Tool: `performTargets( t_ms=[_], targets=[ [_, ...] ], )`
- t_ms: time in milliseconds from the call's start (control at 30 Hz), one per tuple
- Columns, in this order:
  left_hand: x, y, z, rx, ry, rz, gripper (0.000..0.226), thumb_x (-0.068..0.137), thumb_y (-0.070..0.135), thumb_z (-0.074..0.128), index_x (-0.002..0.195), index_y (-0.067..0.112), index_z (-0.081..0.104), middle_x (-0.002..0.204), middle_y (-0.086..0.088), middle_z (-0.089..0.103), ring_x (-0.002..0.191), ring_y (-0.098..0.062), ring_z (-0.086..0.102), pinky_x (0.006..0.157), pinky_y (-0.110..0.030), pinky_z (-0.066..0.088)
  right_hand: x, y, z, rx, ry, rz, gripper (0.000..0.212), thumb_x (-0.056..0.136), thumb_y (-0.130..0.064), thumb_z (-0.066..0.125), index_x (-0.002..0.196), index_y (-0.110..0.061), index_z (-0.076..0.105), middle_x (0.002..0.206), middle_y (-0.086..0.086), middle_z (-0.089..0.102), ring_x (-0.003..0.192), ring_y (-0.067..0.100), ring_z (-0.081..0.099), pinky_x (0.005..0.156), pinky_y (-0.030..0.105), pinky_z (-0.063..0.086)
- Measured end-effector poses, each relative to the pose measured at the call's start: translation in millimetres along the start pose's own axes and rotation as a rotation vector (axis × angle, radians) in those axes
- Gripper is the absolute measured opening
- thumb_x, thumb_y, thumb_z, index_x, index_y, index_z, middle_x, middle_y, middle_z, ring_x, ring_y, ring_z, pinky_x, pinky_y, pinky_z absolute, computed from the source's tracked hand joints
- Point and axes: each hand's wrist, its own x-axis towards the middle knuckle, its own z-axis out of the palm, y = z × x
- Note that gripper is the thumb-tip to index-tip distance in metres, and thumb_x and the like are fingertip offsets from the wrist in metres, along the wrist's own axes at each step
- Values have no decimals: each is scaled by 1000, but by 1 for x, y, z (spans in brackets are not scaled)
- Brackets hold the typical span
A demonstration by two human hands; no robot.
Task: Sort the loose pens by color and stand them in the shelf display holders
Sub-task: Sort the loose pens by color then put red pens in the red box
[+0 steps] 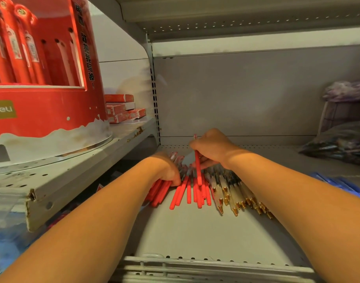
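Head view: colour sorting appears in hand; the right hand (211, 149) pinches one red pen (198, 168), and the left hand (168, 170) curls its fingers round a red bundle (157, 193), both below-right of the display holder (48, 123). The loose pens (222, 188) lie on the shelf (195, 231) under both hands. Next, the pen likely joins the bundle, then goes up-left into the holder.

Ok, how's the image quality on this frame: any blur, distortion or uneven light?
Head view: wide-angle distortion bows the shelf edge; light is warm and dim, the bags far right in shadow; the red display holder looks soft, the red pen in the right hand fairly sharp.
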Motion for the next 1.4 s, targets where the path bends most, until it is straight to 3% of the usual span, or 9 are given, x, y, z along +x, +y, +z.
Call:
performTargets(
  t_ms=[167,267,333,433,600,733,1000,1133,1400],
  targets=[
    [-8,-6,-9,-182,113,16,25,68,17,74,87,9,62,71,-6,66,51,-17,62,47,-21,50,-7,-5,-5,68,-13,11,11,92,-11,58,93,0,58,77,16,65,60,23,73,53,29,58],
    [-10,-5,-15,-370,136,86,29,63,8,71,89,5,58,82,-17,74,69,-26,73,71,-38,61,-11,-7,-8,131,2,12,11,93,-13,56,87,-3,57,74,13,61,56,21,71,56,31,59],
    [-12,-5,-17,-495,169,151,27,60,5,69,85,4,59,74,-17,74,66,-28,73,70,-46,61,-13,-10,-10,192,29,8,13,92,-14,56,84,-4,56,70,11,59,53,21,69,56,32,59],
    [-16,-5,-18,-596,258,260,24,64,7,73,84,7,61,58,-7,62,44,-19,59,46,-26,50,-18,-15,-15,273,91,-3,14,92,-16,56,83,-6,55,70,11,56,49,21,67,50,29,55],
    [-31,-3,-22,-861,310,434,15,70,1,71,81,8,63,54,-6,65,49,-19,67,50,-30,56,-37,-22,-30,417,187,-3,17,96,-21,55,89,-5,55,74,11,55,44,18,60,46,26,50],
    [-52,9,-23,-1064,262,556,13,71,2,69,81,9,65,56,-8,66,59,-25,68,55,-32,54,-67,-30,-45,590,194,-33,9,96,-14,53,90,-7,54,76,9,55,47,18,63,45,28,52],
    [-98,92,8,-1279,40,771,16,63,2,70,59,17,65,56,-10,61,46,-20,61,44,-23,47,-133,5,-94,728,234,-145,9,90,-3,54,100,-3,56,92,22,66,80,39,73,59,38,58],
    [-122,143,34,-1282,16,845,17,62,3,70,59,17,61,52,-5,56,48,-20,58,49,-28,52,-165,30,-152,726,330,-131,3,90,-5,56,89,-6,58,75,10,70,74,30,74,56,32,57],
    [-181,247,80,-1326,56,856,25,77,-7,65,76,16,54,56,-3,54,50,-19,58,47,-25,49,-225,86,-280,707,383,-106,7,89,-11,59,85,-13,64,75,5,70,57,14,65,54,28,56]
  ],
)
